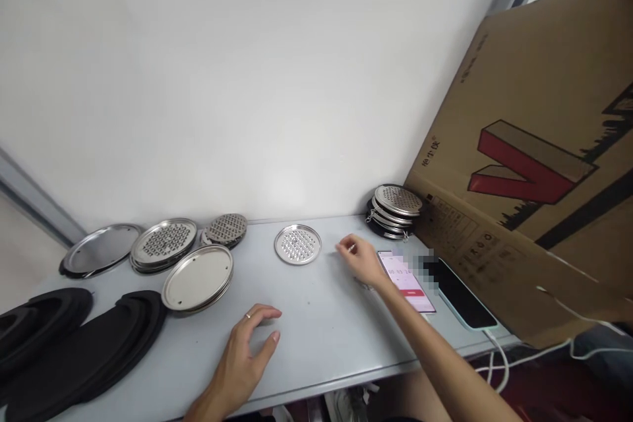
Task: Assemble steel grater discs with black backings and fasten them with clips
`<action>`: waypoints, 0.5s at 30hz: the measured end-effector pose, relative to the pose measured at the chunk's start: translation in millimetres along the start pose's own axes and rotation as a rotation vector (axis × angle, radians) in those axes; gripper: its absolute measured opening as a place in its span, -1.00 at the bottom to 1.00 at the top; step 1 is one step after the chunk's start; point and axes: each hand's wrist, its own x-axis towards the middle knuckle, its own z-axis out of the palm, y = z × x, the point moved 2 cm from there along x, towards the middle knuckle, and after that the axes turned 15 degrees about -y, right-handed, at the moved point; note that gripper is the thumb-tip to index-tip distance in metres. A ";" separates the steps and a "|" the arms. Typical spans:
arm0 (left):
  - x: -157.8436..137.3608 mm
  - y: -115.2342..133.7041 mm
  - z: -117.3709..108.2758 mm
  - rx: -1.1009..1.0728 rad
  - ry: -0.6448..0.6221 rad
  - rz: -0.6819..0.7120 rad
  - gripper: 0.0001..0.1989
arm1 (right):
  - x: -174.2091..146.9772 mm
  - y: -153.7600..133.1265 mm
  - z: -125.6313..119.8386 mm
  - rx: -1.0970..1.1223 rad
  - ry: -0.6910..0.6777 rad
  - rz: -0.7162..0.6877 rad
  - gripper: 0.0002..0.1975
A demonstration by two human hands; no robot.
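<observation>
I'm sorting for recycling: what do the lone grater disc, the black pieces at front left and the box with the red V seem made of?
Lone grater disc: likely shiny metal, judging by silvery reflections. Black pieces: plastic or rubber, perhaps; the smooth matte surface leaves it open. Box: apparently matte cardboard, given its brown, printed panels.

Grater disc (298,244) shiny metal, rough; carton (524,151) matt cardboard
</observation>
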 end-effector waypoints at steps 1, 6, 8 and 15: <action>-0.4 1.0 -6.8 0.050 0.018 0.016 -0.76 | -3.5 -11.9 21.1 -0.049 -0.035 -0.056 -0.78; -14.0 -2.8 -58.7 0.371 0.182 0.036 -0.74 | -15.2 -53.3 98.5 -0.290 -0.183 -0.194 -0.57; -24.5 -8.7 -83.7 0.473 0.241 0.001 -0.73 | -14.9 -57.4 111.9 -0.362 -0.214 -0.196 -0.59; -63.2 -39.0 -160.0 0.711 0.290 -0.389 -0.57 | -10.8 -49.4 120.5 -0.511 -0.244 -0.146 -0.45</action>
